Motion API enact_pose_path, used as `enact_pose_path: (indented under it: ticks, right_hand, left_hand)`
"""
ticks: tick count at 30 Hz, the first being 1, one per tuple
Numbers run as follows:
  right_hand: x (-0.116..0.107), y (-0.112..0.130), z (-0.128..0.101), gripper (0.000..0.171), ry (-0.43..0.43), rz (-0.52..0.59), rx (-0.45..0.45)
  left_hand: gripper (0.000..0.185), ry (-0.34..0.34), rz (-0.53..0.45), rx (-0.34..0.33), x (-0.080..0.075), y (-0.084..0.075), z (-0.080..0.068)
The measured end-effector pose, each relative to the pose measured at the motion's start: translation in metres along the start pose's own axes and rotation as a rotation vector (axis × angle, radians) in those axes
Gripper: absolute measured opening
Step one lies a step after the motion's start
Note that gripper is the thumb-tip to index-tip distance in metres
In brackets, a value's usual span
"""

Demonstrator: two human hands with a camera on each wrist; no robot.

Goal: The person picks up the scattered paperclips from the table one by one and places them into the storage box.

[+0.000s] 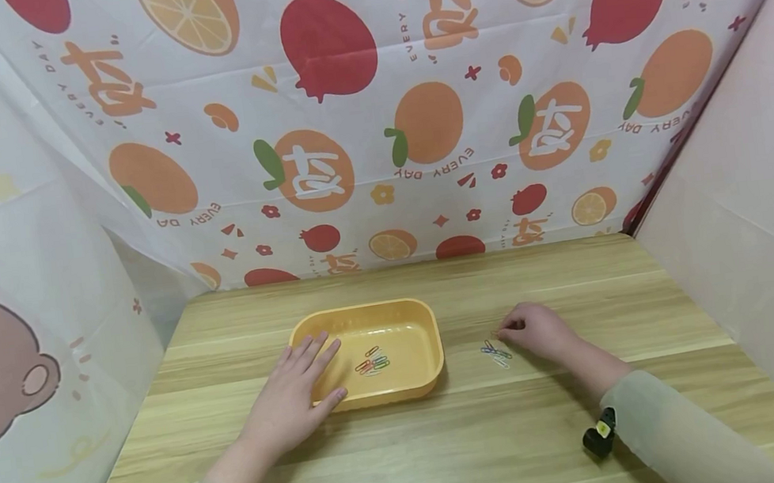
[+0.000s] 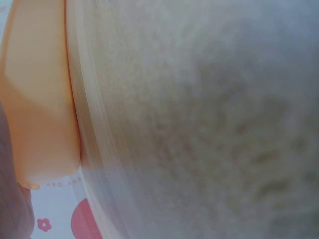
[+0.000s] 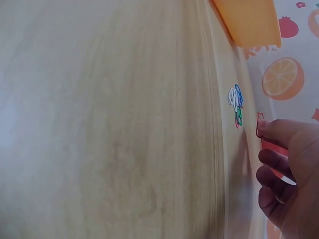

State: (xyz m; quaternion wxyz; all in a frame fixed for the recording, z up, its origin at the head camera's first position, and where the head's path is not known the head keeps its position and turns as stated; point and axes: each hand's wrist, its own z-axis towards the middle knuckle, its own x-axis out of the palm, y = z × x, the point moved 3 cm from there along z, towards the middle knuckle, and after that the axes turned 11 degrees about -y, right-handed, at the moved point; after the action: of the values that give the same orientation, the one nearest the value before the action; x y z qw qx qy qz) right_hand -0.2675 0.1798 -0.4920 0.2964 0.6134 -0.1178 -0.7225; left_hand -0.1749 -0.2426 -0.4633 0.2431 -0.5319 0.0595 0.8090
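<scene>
A yellow-orange plastic tray [image 1: 414, 391] stands on the wooden table, with several coloured paper clips [image 1: 372, 365] lying on its floor. Over its left side rests my left hand [image 1: 284, 405], fingers spread straight across the rim and thumb along the near edge. To the right of the tray, my right hand [image 1: 544, 333] pinches a red paper clip [image 3: 259, 130] between thumb and forefinger, its other fingers curled. Just below and left of those fingertips lies a small loose pile of paper clips [image 1: 496, 355] in blue, white and green. The tray's outer wall [image 2: 42, 94] fills the left of the left wrist view.
The wooden table [image 1: 412, 462] runs back to a fruit-print cloth [image 1: 371, 227] hanging behind it. Pale cloth walls [image 1: 745, 177] close in both sides. A dark wrist camera [image 1: 598, 434] sits at the right sleeve.
</scene>
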Motion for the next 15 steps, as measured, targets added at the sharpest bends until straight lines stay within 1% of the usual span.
enact_pose_path:
  ticks: [8,15]
  right_hand:
    - [-0.0016,0.0039,-0.0002,0.005,0.003,0.029,0.038]
    - [-0.0028,0.0052,0.002,0.01,0.01,0.16,0.109]
  left_hand:
    - [0.075,0.002,0.007,-0.003,0.0015,0.0015,-0.001]
    - [0.075,-0.007,0.017,0.007,0.0027,0.0025,-0.0007]
